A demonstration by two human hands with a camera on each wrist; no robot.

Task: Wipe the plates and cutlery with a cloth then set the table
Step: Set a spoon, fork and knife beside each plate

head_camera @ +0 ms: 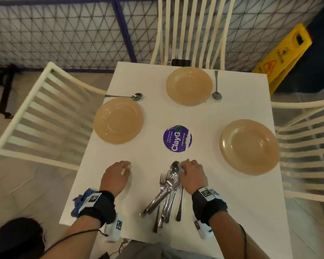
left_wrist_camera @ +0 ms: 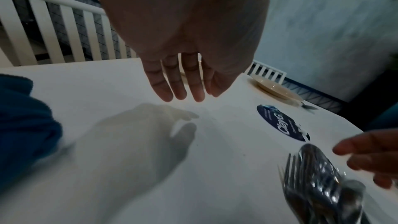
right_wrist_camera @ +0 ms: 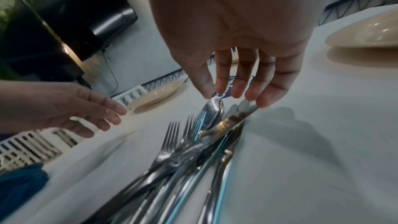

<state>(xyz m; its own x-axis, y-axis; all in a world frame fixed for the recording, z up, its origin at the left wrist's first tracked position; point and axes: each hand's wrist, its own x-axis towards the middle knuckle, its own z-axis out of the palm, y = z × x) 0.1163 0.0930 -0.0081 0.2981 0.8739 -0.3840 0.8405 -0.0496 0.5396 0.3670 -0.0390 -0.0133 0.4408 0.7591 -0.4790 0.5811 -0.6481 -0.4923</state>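
Note:
Three tan plates sit on the white table. A spoon lies by the left plate and another spoon by the far one. Several forks, knives and spoons lie in a cutlery pile near the front edge. My right hand reaches over the pile's far end; its straight fingertips touch a knife blade, and the thumb meets a spoon bowl. My left hand hovers flat and empty left of the pile. A blue cloth lies by my left wrist.
A round purple sticker marks the table's middle. White slatted chairs stand at the left, far and right sides. A yellow caution sign leans at the back right, before a mesh fence.

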